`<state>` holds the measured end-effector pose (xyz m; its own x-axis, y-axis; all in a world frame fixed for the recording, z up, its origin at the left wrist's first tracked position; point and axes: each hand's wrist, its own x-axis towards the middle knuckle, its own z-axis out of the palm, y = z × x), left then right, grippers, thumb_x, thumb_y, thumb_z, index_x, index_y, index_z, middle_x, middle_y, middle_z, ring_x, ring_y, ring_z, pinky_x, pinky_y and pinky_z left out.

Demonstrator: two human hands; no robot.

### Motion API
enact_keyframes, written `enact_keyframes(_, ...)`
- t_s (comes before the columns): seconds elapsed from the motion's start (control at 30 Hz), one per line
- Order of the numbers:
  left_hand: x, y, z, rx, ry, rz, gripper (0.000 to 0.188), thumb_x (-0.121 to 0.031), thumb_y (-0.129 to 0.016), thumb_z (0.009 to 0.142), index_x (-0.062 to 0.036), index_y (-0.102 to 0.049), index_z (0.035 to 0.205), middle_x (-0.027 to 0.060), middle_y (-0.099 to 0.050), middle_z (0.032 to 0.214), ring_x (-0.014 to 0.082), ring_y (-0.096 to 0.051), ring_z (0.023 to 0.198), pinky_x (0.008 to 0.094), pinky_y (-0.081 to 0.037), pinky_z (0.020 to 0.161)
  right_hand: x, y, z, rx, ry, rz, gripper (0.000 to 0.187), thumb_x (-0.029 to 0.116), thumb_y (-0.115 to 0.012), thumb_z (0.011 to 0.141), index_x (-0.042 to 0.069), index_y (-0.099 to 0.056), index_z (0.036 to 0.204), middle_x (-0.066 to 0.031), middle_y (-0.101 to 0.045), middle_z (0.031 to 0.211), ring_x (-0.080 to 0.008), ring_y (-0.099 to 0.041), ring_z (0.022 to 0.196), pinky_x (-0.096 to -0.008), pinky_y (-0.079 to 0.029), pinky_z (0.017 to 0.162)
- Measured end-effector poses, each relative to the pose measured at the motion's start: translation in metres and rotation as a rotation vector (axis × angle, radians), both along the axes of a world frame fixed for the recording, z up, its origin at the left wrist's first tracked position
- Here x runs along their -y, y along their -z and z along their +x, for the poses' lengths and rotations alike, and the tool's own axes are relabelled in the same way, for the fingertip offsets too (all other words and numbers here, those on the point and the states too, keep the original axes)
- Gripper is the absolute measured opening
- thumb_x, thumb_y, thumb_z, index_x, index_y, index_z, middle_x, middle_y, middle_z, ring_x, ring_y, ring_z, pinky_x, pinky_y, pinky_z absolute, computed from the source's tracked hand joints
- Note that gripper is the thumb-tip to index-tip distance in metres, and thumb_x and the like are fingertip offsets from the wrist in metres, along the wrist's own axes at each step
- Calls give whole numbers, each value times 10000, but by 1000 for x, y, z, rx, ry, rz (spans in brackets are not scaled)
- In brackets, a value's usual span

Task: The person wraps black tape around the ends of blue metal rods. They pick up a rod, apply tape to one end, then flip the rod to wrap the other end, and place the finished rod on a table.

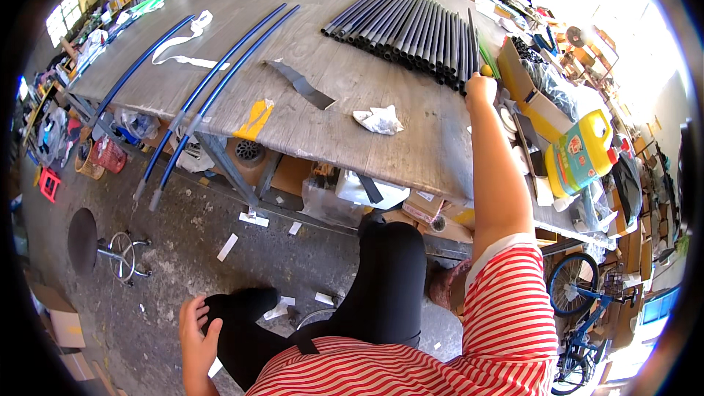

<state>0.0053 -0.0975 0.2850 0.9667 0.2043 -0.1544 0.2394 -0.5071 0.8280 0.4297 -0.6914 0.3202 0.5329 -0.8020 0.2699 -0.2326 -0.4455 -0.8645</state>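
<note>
My right hand (pixel 482 89) reaches out over the table to the right end of a row of dark tubes (pixel 411 29). Its fingers are closed around the near end of the outermost dark tube (pixel 474 44), though the fingertips are mostly hidden. A small yellow round thing (pixel 486 70) shows right beside the knuckles. My left hand (pixel 195 331) hangs low beside my knee, away from the table, with thumb and fingers apart and nothing in it. Several long blue tubes (pixel 233 77) lie at the table's left, two of them jutting past the near edge.
On the table (pixel 308 132) lie a grey strip (pixel 301 86), a crumpled white wad (pixel 378 120) and a white band (pixel 172 48). A yellow jug (pixel 579 154) and an open carton (pixel 532 95) stand at the right edge. A stool (pixel 83 242) is on the left floor.
</note>
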Motion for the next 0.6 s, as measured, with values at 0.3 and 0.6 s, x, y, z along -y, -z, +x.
enact_keyframes(0.3,-18,9,13,96,-83,46,364,-132,-619,790,-2,-495,1106,122,-515,1044,228,-558,938,319,-463,798,-27,-33,22,-1020,-349,-1605,229,167,-481,792,48,-675,822,-143,-651,898,-298,-640,811,-401,-516,688)
enact_keyframes(0.6,-48,-17,101,232,-414,-735,455,-312,-541,868,27,-464,1161,107,-582,847,224,-612,748,318,-505,641,-172,-88,-57,512,-705,-597,269,126,-519,854,58,-590,1104,-93,-637,995,-169,-599,912,-269,-456,787)
